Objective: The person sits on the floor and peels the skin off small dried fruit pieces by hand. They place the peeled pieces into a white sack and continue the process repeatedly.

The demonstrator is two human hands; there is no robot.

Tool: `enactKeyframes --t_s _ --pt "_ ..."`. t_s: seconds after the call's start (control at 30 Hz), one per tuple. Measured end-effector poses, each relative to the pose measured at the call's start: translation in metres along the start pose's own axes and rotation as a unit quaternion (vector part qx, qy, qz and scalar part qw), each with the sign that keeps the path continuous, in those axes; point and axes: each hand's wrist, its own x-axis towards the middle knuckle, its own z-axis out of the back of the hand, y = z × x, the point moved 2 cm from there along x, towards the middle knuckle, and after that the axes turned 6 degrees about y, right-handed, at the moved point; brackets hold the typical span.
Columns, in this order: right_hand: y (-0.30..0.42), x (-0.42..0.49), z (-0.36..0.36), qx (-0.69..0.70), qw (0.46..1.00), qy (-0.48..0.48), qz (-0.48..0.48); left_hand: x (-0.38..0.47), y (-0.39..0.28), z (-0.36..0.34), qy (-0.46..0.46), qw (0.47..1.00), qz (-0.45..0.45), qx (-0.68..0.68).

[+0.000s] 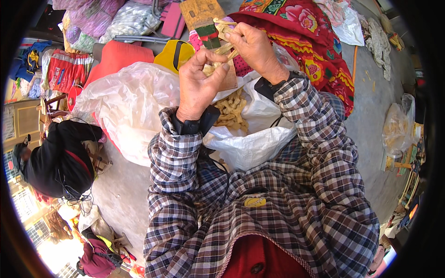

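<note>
My left hand (201, 78) pinches a pale tan twisted strip (209, 68) between thumb and fingers. Up and to the right, my right hand (252, 47) grips another part of the tan strips (226, 29), which run between both hands. What the strips are made of I cannot tell. Behind them stands a wooden board (201, 12) with a green and red band (208, 36). Below the hands, an open white woven sack (250, 147) on my lap holds many tan knotted pieces (231, 111). Both wrists wear black bands.
A large translucent plastic bag (128, 104) lies left of the sack. A red floral cloth (313, 62) is at the right. A yellow piece with a black strap (175, 55) lies ahead. A person in black (59, 160) sits at the left, another person in maroon (99, 257) below.
</note>
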Motion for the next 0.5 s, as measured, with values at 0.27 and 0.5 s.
enactKeyframes --t_s 0.27,0.5 --pt "0.001 0.002 0.005 0.046 0.998 0.016 0.030 0.005 0.005 0.011 0.020 0.985 0.115 0.127" --pt "-0.003 0.003 0.009 0.004 1.000 0.025 0.002 0.000 -0.011 0.007 0.025 0.996 0.070 0.049"
